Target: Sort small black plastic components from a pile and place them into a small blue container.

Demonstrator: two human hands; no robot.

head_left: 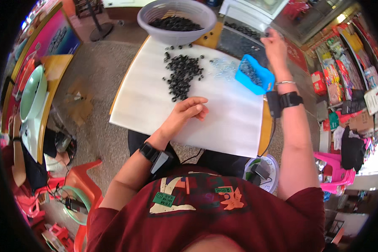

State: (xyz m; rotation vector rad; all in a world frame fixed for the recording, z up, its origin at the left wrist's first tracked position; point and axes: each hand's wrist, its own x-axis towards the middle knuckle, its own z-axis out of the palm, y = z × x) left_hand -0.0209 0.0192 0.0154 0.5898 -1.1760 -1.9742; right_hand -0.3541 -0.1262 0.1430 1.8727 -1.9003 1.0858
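Note:
My left hand (186, 112) rests low over the white board (155, 113), its fingers curled in; whatever may be inside them is hidden. Just beyond it lies a loose pile of small round black plastic parts (182, 73). My right hand (275, 48) is raised at the far right, above a dark bin (239, 44) that has more black parts in its far end. Its fingertips pinch a small black part (267, 34). Between the hands, a blue scoop-shaped tray (268, 87) holds many small clear pieces, and similar clear pieces (222, 68) are scattered beside it.
A grey basin (143, 21) heaped with black parts stands at the board's far edge. At left, another table (56, 69) bears a pale green basin (32, 94), with a person's arm (17, 155) near it. Shelves of packages and a pink stool (338, 172) are at right.

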